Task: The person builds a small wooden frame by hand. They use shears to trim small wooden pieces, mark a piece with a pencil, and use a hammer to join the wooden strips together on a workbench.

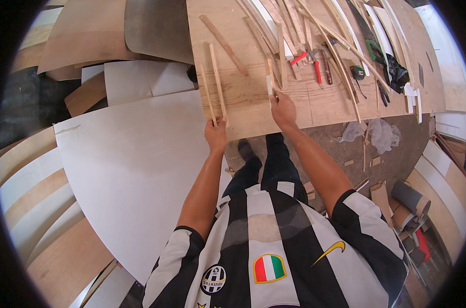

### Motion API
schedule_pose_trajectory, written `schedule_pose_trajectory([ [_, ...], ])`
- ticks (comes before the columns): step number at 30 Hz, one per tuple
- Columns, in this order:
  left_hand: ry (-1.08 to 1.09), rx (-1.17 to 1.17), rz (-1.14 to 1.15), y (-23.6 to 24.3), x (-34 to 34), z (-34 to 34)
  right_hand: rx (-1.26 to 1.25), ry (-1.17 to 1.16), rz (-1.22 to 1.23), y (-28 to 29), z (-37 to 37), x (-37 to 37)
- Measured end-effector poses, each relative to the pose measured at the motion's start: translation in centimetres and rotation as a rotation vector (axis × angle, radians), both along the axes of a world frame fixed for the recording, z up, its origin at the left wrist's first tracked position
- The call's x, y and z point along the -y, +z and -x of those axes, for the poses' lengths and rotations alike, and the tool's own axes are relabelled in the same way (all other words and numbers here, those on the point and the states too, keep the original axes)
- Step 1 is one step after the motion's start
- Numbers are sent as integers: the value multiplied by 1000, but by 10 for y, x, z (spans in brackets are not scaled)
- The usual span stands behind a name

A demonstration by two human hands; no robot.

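Observation:
I stand at a plywood worktop [253, 102]. My left hand [216, 134] is at its near edge, closed on the near ends of two thin wooden strips [216, 82] that run away from me across the board. My right hand [283, 108] rests on the worktop and pinches a short pale strip [269, 82] held upright between thumb and fingers. A loose brown strip [224, 44] lies diagonally beyond the left hand.
Many long thin wood strips [315, 31] lie fanned over the far worktop, with red-handled pliers [316, 69], a green-handled tool [374, 49] and a small tape measure [357, 72]. A large white curved panel [125, 164] sits at left. Scraps and rolls [410, 197] litter the floor at right.

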State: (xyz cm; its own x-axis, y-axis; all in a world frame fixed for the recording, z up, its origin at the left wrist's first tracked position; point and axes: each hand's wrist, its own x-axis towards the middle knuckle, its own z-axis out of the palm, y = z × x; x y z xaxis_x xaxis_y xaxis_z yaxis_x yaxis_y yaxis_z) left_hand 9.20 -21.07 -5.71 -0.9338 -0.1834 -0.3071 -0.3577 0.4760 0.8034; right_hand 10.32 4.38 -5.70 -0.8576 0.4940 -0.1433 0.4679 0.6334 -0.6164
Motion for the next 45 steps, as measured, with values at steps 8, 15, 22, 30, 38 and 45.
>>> schedule_pose_trajectory([
  [8,16,52,11,-20,6,-4,217,31,-49,2,-1,13],
  [15,-1,52,11,-17,6,-5,157,83,19,-15,-21,3],
  [22,-14,44,1,-23,10,-5,87,97,24,-15,-13,5],
  [30,27,80,9,-7,-5,0,62,52,-12,-21,-25,1],
  [38,201,133,-471,-30,9,-16,39,87,110,-39,-33,-6],
  [45,274,93,-555,-31,15,-20,-6,-69,172,-30,-34,-5],
])
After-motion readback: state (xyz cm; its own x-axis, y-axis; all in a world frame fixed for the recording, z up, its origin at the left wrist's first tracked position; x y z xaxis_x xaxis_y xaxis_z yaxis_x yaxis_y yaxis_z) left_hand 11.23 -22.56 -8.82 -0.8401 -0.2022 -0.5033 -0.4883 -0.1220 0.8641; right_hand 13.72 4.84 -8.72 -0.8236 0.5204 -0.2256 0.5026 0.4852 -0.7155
